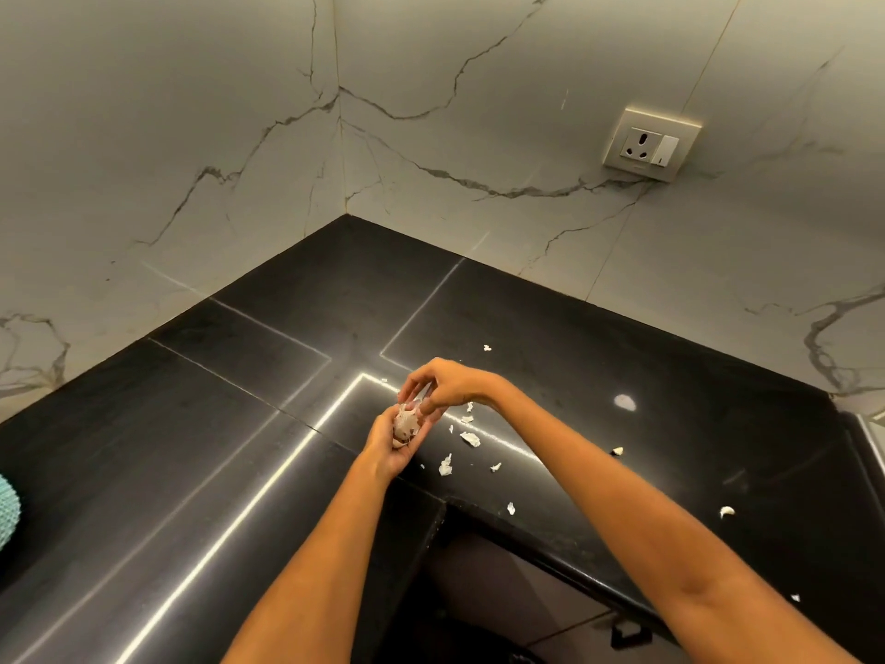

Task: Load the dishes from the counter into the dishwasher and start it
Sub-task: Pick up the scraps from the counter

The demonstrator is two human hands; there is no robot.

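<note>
Both hands meet over the black stone counter (239, 424) near its inner corner. My left hand (390, 445) is cupped palm up and holds a small heap of whitish scraps (406, 424). My right hand (443, 388) hovers just above it, its fingertips pinching a thin pale scrap at the top of the heap. Several more white scraps (470, 438) lie scattered on the counter to the right of my hands. No dishes and no dishwasher are in view.
Marble-patterned walls close the counter at the back, with a wall socket (646, 145) on the right wall. A teal textured object (7, 510) shows at the left edge. A dark recess (503, 591) opens below the counter's front edge. A pale round spot (624, 402) marks the counter.
</note>
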